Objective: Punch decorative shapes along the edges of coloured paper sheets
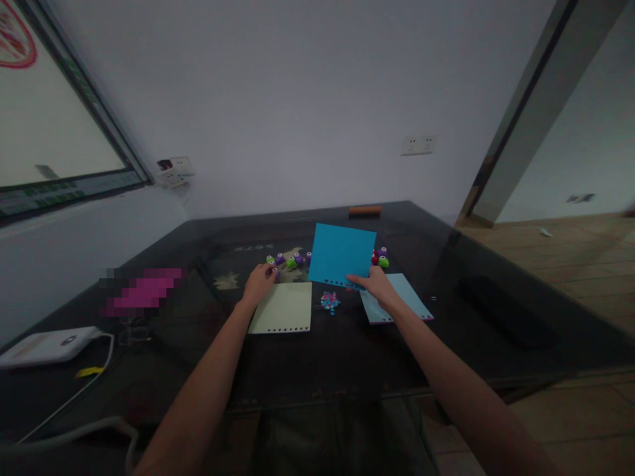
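My right hand (374, 283) pinches the lower right edge of a bright blue paper sheet (342, 252), holding it raised and tilted above the table. Round holes run along the sheet's lower edge. At the left, my left hand (260, 281) has its fingers closed around a small purple craft punch (276, 272). Just below that hand lies a cream paper stack (282, 308) with holes along its near edge. Pale blue paper (399, 297) lies partly under my right forearm. Between the stacks is a small heap of pink and blue paper bits (329, 302).
Several green and purple craft punches (292, 262) stand in a row behind the papers, partly hidden by the blue sheet. More punches (383, 261) stand at its right. A black case (506, 311) lies right, a white device with a cable (49, 347) left, and a brown bar (365, 211) at the back.
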`<state>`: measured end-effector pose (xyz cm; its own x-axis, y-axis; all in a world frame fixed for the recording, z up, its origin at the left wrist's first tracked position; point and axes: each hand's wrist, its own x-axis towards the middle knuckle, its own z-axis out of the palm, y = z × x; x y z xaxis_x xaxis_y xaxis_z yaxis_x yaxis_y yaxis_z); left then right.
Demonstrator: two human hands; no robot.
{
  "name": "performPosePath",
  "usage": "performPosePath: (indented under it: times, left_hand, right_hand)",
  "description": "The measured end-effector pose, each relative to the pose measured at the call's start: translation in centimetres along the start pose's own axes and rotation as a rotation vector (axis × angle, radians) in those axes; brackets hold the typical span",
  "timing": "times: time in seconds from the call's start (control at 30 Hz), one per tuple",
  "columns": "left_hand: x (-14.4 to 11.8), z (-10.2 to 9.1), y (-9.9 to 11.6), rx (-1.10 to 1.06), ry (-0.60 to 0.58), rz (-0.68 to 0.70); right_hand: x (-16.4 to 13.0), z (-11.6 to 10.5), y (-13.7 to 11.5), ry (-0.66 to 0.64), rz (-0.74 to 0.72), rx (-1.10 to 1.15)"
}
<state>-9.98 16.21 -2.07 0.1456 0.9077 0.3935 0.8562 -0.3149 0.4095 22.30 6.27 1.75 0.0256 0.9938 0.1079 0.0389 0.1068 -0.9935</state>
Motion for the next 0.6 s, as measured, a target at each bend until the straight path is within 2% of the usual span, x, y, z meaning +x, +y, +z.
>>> performPosePath:
  times: [0.17,0.47,0.6]
  left_hand:
    - [-0.2,-0.3,-0.3,0.031,-0.044,0.042]
    - [-0.6,-0.2,0.5,0.053,-0.033,0.032]
    - [-0.8,-0.3,1.0,-0.008,-0.021,0.011]
  right_hand:
    - [-0.1,0.0,-0.1,0.019,0.017,0.0]
    - [-0.4,0.4,-0.6,0.025,0.043,-0.011]
    - [-0.5,0.4,-0.8,0.033,0.055,-0.027]
